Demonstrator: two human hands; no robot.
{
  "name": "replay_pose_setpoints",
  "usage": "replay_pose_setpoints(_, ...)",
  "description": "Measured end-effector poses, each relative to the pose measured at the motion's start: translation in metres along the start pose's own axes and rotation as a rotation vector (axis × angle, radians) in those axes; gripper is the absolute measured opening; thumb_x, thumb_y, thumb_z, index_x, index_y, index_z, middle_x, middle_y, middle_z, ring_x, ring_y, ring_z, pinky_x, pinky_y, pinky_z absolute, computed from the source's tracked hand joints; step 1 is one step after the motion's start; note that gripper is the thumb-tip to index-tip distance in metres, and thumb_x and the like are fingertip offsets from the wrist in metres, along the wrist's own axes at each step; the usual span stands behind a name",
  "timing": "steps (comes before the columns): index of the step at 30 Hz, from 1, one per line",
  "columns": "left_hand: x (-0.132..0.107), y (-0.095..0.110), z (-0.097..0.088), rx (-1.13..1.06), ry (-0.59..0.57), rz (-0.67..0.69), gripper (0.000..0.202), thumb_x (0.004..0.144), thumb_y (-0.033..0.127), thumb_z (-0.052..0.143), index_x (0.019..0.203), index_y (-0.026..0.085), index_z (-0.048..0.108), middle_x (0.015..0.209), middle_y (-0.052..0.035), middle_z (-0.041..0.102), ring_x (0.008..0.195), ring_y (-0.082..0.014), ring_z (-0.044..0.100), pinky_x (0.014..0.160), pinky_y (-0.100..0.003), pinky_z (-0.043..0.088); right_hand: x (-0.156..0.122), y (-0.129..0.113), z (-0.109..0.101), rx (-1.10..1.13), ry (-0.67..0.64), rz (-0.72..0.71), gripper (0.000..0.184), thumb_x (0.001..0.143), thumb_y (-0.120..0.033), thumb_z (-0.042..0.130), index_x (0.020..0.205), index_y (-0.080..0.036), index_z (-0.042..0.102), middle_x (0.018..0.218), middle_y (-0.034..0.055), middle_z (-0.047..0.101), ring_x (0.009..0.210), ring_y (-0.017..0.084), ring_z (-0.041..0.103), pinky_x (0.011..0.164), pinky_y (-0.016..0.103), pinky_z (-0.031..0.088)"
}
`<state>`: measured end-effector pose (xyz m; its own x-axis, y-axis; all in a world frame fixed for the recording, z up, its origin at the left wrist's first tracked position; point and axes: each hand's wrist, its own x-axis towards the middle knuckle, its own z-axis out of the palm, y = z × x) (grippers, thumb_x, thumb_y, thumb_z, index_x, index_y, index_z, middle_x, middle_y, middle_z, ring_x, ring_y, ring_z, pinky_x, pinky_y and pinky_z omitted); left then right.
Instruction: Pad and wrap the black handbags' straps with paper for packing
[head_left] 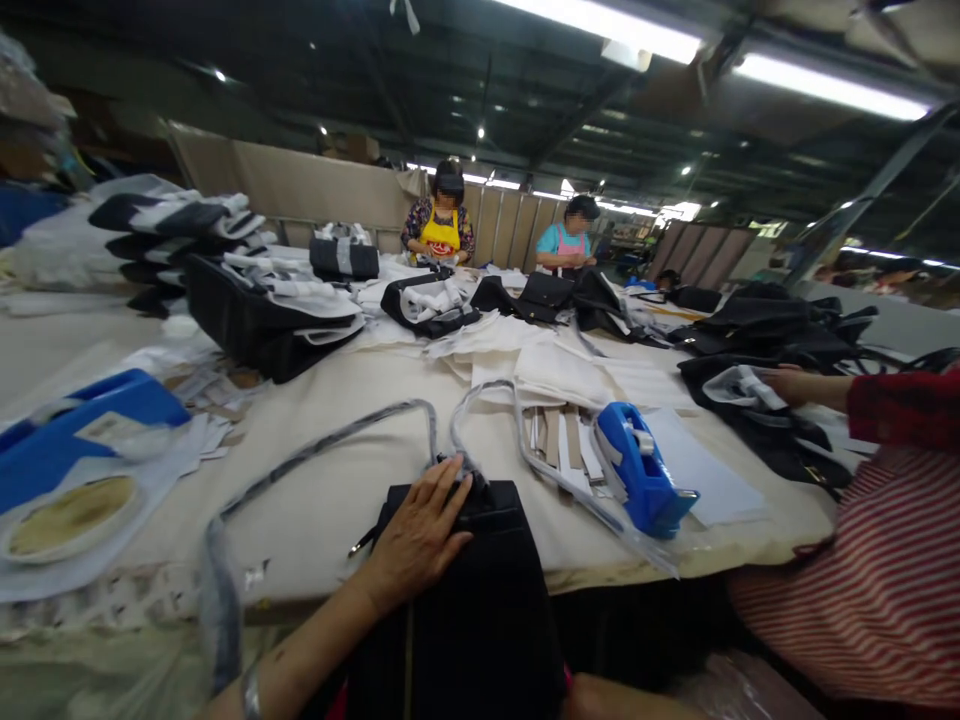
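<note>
My left hand lies flat on the top of a black bag that hangs over the near edge of the table, with its fingers stretched out and holding nothing. The bag's two long handles, wrapped in clear plastic, loop away from it across the beige table. My right hand does not show; only a bit of forearm appears at the bottom edge, behind the bag.
A blue tape dispenser stands right of the bag beside paper sheets. A blue tray and a plastic-wrapped tan disc lie at left. Piles of black bags fill the far table. A co-worker's hand in a red striped sleeve reaches in at right; two people sit beyond.
</note>
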<state>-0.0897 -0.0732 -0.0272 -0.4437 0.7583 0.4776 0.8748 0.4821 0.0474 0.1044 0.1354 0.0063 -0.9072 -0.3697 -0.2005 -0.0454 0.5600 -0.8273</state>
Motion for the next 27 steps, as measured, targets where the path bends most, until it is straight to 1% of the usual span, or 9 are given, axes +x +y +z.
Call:
replay_pose_setpoints(2,0.000,-0.001,0.001,-0.002,-0.018,0.012,0.067,0.092,0.033,0.055,0.149,0.008,0.029,0.156,-0.0175,0.030,0.144,-0.0313,0.025,0.116,-0.048,0.030,0.012,-0.003,-0.012,0.016,-0.035,-0.025,0.012,0.091,-0.027,0.061,0.093,-0.021,0.072,0.086,0.0012,0.068,0.079,0.015,0.065,0.073,0.025,0.051)
replay_pose_setpoints(3,0.001,-0.002,0.001,-0.001,-0.027,0.023,0.068,0.093,0.033,0.054,0.150,0.008,0.027,0.155,-0.0167,0.032,0.144,-0.0303,0.026,0.117,-0.047,0.029,0.022,-0.005,-0.019,0.007,0.018,-0.062,0.013,0.091,-0.022,0.059,0.091,-0.022,0.073,0.085,0.0009,0.067,0.080,0.015,0.064,0.074,0.024,0.050)
replay_pose_setpoints(7,0.000,-0.003,-0.002,-0.016,-0.056,0.074,0.063,0.094,0.027,0.050,0.149,0.009,0.027,0.153,-0.0139,0.038,0.142,-0.0269,0.032,0.118,-0.048,0.027,0.079,-0.007,-0.040,-0.123,0.543,-0.275,0.030,0.088,-0.007,0.047,0.106,-0.021,0.066,0.103,0.0061,0.061,0.098,0.019,0.059,0.088,0.029,0.047)
replay_pose_setpoints(9,-0.001,-0.004,-0.004,-0.048,-0.064,0.120,0.058,0.094,0.021,0.048,0.148,0.009,0.030,0.150,-0.0133,0.042,0.139,-0.0249,0.036,0.119,-0.048,0.027,0.108,-0.002,-0.044,-0.217,0.670,-0.331,0.039,0.084,-0.002,0.045,0.115,-0.021,0.060,0.112,0.0083,0.056,0.107,0.021,0.054,0.095,0.033,0.045)
replay_pose_setpoints(15,-0.008,-0.003,-0.003,-0.157,0.035,0.169,0.044,0.093,0.014,0.047,0.136,0.010,0.046,0.133,-0.0133,0.058,0.130,-0.0252,0.046,0.111,-0.045,0.040,0.155,0.016,-0.034,-0.466,0.696,-0.390,0.038,0.085,0.001,0.039,0.112,-0.018,0.059,0.109,0.0106,0.054,0.105,0.024,0.050,0.093,0.038,0.046)
replay_pose_setpoints(18,-0.009,-0.002,0.000,-0.190,0.184,0.049,0.036,0.092,0.009,0.047,0.127,0.013,0.053,0.117,-0.0121,0.062,0.116,-0.0250,0.053,0.106,-0.046,0.042,0.156,0.017,-0.036,-0.514,0.695,-0.396,0.033,0.087,0.000,0.040,0.110,-0.016,0.059,0.104,0.0105,0.053,0.101,0.024,0.050,0.091,0.037,0.046)
replay_pose_setpoints(21,-0.008,-0.002,0.002,-0.194,0.302,-0.171,0.036,0.091,0.008,0.048,0.126,0.014,0.051,0.113,-0.0127,0.058,0.109,-0.0254,0.052,0.100,-0.046,0.044,0.157,0.014,-0.042,-0.570,0.665,-0.412,0.033,0.088,0.000,0.039,0.111,-0.015,0.058,0.103,0.0103,0.053,0.100,0.023,0.049,0.090,0.035,0.046)
replay_pose_setpoints(23,-0.007,-0.001,0.002,-0.196,0.312,-0.268,0.035,0.090,0.010,0.050,0.125,0.014,0.048,0.115,-0.0132,0.055,0.110,-0.0271,0.049,0.098,-0.047,0.044,0.159,0.013,-0.045,-0.606,0.659,-0.416,0.030,0.089,0.000,0.040,0.106,-0.015,0.059,0.100,0.0098,0.053,0.098,0.023,0.049,0.087,0.034,0.045)
replay_pose_setpoints(27,-0.005,-0.002,0.003,-0.189,0.280,-0.312,0.027,0.089,0.012,0.055,0.115,0.016,0.049,0.109,-0.0109,0.056,0.105,-0.0277,0.048,0.094,-0.048,0.043,0.169,0.013,-0.050,-0.666,0.669,-0.424,0.025,0.090,0.001,0.040,0.085,-0.015,0.058,0.088,0.0077,0.052,0.087,0.022,0.048,0.077,0.032,0.043)
